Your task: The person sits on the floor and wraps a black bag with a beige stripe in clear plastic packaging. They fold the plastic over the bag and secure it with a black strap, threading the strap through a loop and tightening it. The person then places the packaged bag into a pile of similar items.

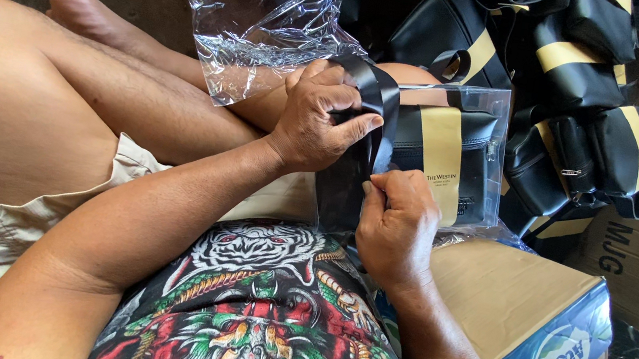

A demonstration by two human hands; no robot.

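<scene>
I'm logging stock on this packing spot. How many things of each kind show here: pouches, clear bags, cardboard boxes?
Pouch in both hands (left hand, right hand), black with gold band: 1
Pouches in the pile, countable: about 5; more may be hidden
Clear bags: 1 loose, 1 around the held pouch
Cardboard boxes: 3
Total: about 11

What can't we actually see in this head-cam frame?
- Head view: left hand fingertips, curled under the black strap.
- Right hand fingertips, tucked behind the strap's lower end.
- Black pouch with gold band: its left end is hidden by both hands, and glare on the clear plastic bag blurs the rest.
- Pile of black pouches: cut off by the top edge, so no count is possible.
</scene>
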